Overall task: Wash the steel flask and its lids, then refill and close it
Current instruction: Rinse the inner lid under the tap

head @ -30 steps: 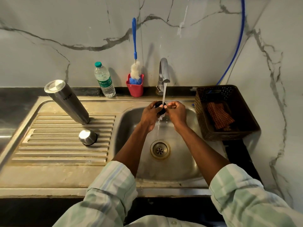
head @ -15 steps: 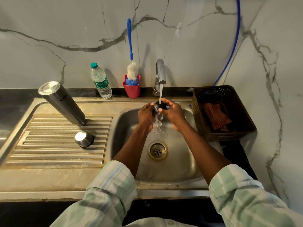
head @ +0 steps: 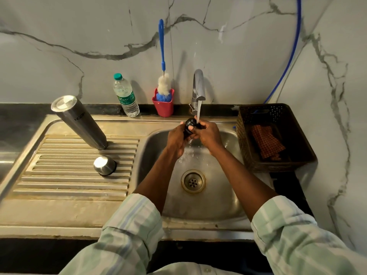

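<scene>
Steel sink (head: 151,139): both hands, left hand (head: 176,138) and right hand (head: 208,134), grip black inner lid (head: 189,124) under tap stream; steel flask (head: 79,122) stands inverted far left of left hand.

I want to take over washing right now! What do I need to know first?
Hands: the left hand and right hand both grip the small black lid under the running tap, over the sink.
Things: the steel flask stands upside down on the drainboard; the steel cap sits upside down beside it.
Done: flask and cap appear washed and left to drain.
Left: finish rinsing the black lid, refill the flask, fit both lids.
</scene>
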`<state>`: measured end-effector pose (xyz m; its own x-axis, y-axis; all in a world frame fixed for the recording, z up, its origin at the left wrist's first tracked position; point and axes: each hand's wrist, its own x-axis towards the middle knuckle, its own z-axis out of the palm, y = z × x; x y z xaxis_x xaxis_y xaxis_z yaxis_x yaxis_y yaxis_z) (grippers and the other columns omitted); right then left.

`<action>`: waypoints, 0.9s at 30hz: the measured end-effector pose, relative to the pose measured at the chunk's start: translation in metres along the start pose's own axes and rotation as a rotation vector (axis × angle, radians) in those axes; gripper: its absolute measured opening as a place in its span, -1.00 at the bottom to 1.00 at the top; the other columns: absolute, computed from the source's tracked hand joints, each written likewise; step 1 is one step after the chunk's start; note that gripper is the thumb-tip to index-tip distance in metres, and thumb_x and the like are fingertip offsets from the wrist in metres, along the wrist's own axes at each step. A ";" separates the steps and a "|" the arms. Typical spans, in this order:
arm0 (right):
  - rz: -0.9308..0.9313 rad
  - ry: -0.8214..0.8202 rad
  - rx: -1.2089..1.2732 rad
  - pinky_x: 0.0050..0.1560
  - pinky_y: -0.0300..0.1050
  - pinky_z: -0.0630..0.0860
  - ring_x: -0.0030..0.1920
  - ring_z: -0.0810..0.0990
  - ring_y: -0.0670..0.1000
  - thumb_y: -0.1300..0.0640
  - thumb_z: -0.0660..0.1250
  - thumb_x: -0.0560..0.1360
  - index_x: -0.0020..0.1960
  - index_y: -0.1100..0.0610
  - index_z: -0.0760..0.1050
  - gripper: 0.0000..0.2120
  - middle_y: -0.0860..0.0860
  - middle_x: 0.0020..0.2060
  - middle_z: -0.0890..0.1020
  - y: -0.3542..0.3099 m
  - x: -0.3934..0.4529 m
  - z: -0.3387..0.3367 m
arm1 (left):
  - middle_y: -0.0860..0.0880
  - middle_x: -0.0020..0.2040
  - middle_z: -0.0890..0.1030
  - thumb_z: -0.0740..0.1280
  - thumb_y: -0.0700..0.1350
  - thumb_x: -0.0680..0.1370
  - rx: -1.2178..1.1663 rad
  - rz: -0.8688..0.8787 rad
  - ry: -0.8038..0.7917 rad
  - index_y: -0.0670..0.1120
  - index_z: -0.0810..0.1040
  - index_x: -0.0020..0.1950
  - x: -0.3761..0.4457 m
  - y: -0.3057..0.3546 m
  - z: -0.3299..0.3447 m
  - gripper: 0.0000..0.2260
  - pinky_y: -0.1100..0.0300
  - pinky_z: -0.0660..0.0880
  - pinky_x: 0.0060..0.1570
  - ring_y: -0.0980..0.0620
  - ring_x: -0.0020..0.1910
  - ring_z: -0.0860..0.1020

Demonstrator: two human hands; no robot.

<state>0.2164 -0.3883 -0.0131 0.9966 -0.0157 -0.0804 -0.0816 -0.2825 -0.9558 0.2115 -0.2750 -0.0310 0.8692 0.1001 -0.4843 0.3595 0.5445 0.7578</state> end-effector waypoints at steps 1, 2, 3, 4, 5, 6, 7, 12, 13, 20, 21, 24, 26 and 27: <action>-0.012 0.030 -0.032 0.04 -0.24 0.55 0.06 0.61 -0.06 0.13 0.44 0.50 0.30 0.13 0.56 -0.62 0.03 0.11 0.66 0.001 0.001 0.001 | -0.21 0.06 0.67 0.22 -0.07 0.69 -0.016 0.002 -0.031 -0.22 0.57 0.22 -0.001 0.001 0.001 -0.74 0.15 0.63 -0.10 -0.07 0.02 0.67; -0.014 0.048 -0.057 0.01 -0.31 0.52 0.06 0.61 -0.07 0.08 0.43 0.51 0.30 0.13 0.56 -0.63 0.02 0.11 0.67 0.003 0.002 0.002 | -0.21 0.10 0.66 0.24 -0.09 0.68 -0.014 0.013 -0.067 -0.21 0.57 0.25 -0.001 0.001 0.000 -0.74 0.13 0.63 -0.04 -0.09 0.09 0.65; -0.009 0.061 -0.076 -0.06 -0.39 0.49 0.06 0.61 -0.08 0.05 0.40 0.54 0.32 0.12 0.55 -0.63 0.00 0.12 0.66 0.004 0.002 0.003 | -0.20 0.14 0.65 0.24 -0.12 0.68 0.006 0.030 -0.104 -0.19 0.56 0.27 -0.001 0.002 0.000 -0.76 0.12 0.62 0.00 -0.10 0.13 0.63; 0.003 0.076 -0.083 -0.13 -0.44 0.46 0.03 0.59 -0.09 0.02 0.36 0.56 0.32 0.12 0.54 -0.63 -0.03 0.10 0.65 0.004 0.002 0.003 | -0.20 0.17 0.64 0.22 -0.15 0.68 0.023 0.046 -0.138 -0.16 0.55 0.28 -0.002 0.002 0.000 -0.77 0.12 0.61 0.01 -0.09 0.13 0.63; 0.022 0.093 -0.084 -0.19 -0.45 0.43 -0.02 0.58 -0.11 0.00 0.31 0.59 0.31 0.13 0.55 -0.65 -0.04 0.07 0.64 0.002 0.001 0.002 | -0.20 0.19 0.63 0.21 -0.17 0.68 0.027 0.050 -0.161 -0.14 0.54 0.29 -0.001 0.002 0.000 -0.78 0.12 0.62 0.01 -0.07 0.11 0.64; 0.032 0.110 -0.079 -0.23 -0.42 0.42 -0.09 0.56 -0.13 -0.01 0.27 0.61 0.28 0.14 0.57 -0.67 -0.04 0.02 0.64 0.001 0.001 0.001 | -0.21 0.20 0.62 0.20 -0.16 0.69 0.019 0.041 -0.171 -0.15 0.53 0.30 -0.001 0.002 -0.001 -0.77 0.11 0.63 -0.01 -0.07 0.07 0.66; 0.035 0.114 -0.062 -0.24 -0.38 0.42 -0.15 0.55 -0.16 -0.02 0.24 0.63 0.25 0.15 0.59 -0.67 -0.04 -0.03 0.63 0.000 0.001 -0.002 | -0.24 0.20 0.62 0.20 -0.13 0.69 0.016 0.026 -0.171 -0.18 0.53 0.30 -0.001 0.002 -0.001 -0.75 0.10 0.64 -0.02 -0.08 0.03 0.67; 0.092 -0.090 0.183 0.12 -0.20 0.52 0.13 0.59 -0.02 0.14 0.34 0.57 0.27 0.14 0.57 -0.71 0.01 0.12 0.64 0.004 0.006 -0.017 | -0.24 0.02 0.64 0.18 0.05 0.69 0.181 -0.054 -0.118 -0.23 0.50 0.25 0.001 0.000 0.001 -0.63 0.16 0.62 -0.19 -0.04 -0.18 0.63; 0.091 -0.155 0.194 0.18 -0.14 0.52 0.19 0.57 0.01 0.17 0.35 0.56 0.28 0.12 0.57 -0.70 0.03 0.18 0.63 0.005 0.007 -0.019 | -0.22 -0.01 0.65 0.19 0.06 0.68 0.193 -0.059 -0.102 -0.23 0.51 0.23 0.001 -0.002 0.001 -0.64 0.15 0.61 -0.18 -0.04 -0.19 0.62; 0.249 0.001 0.235 0.07 0.03 0.64 0.07 0.63 0.07 0.13 0.27 0.62 0.28 0.09 0.56 -0.74 0.10 0.16 0.63 0.005 0.017 -0.016 | -0.28 0.16 0.65 0.26 -0.27 0.65 0.025 -0.015 -0.123 -0.31 0.54 0.27 -0.001 -0.011 -0.002 -0.77 0.08 0.62 0.11 -0.15 0.09 0.66; 0.276 0.004 0.253 0.06 0.09 0.64 0.05 0.64 0.08 0.08 0.24 0.63 0.29 0.09 0.55 -0.73 0.11 0.16 0.62 0.007 0.017 -0.015 | -0.26 0.16 0.65 0.27 -0.30 0.63 0.052 0.006 -0.120 -0.30 0.56 0.25 -0.001 -0.011 -0.002 -0.78 0.09 0.62 0.12 -0.16 0.12 0.65; 0.288 -0.062 0.270 0.06 0.10 0.64 0.05 0.66 0.12 0.05 0.26 0.62 0.28 0.08 0.52 -0.73 0.13 0.16 0.61 0.009 0.010 -0.014 | -0.20 0.09 0.69 0.30 -0.31 0.61 0.146 0.088 -0.103 -0.22 0.61 0.21 -0.002 -0.012 -0.002 -0.80 0.04 0.59 0.17 -0.11 0.08 0.65; 0.261 -0.136 0.322 0.12 0.07 0.62 0.11 0.63 0.12 0.22 0.34 0.57 0.29 0.09 0.49 -0.70 0.12 0.16 0.61 0.011 0.009 -0.014 | -0.15 0.05 0.70 0.29 -0.30 0.61 0.149 0.120 -0.090 -0.17 0.63 0.16 -0.004 -0.011 -0.002 -0.82 0.05 0.60 0.17 -0.08 0.06 0.67; 0.257 -0.160 0.353 0.15 0.06 0.60 0.15 0.61 0.12 0.32 0.36 0.53 0.32 0.09 0.47 -0.61 0.10 0.16 0.59 0.012 0.008 -0.013 | -0.15 0.04 0.71 0.30 -0.29 0.61 0.150 0.125 -0.072 -0.16 0.64 0.14 -0.003 -0.010 -0.004 -0.83 0.04 0.60 0.16 -0.10 0.07 0.68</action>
<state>0.2239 -0.4041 -0.0215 0.9322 0.1135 -0.3435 -0.3512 0.0558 -0.9346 0.2041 -0.2780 -0.0392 0.9302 0.0965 -0.3542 0.2893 0.4009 0.8692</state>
